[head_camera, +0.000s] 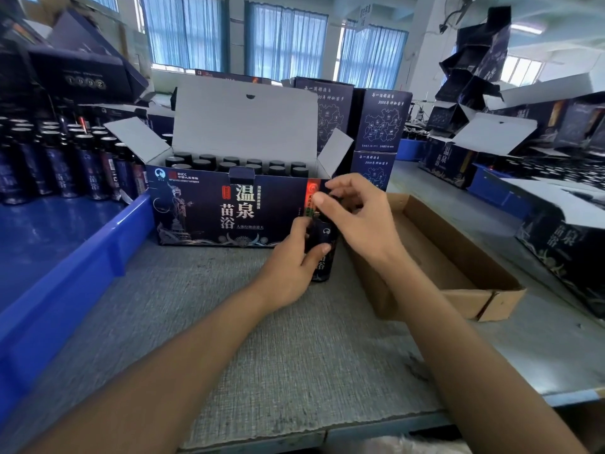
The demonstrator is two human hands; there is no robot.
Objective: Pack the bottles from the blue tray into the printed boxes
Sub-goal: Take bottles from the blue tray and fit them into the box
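An open dark printed box (209,208) stands on the grey mat, lid up, with several black-capped bottles (235,165) inside. In front of its right end, one dark bottle (322,253) stands upright on the mat. My left hand (291,267) grips its body. My right hand (353,211) curls over its top, fingers around the cap. The blue tray (98,257) at the left holds several more dark bottles (65,158) at its far end.
An empty brown cardboard tray (458,273) lies to the right of my hands. Stacks of dark printed boxes (379,126) stand behind the open box and at the right (563,244). More open boxes pile at the upper left (75,70).
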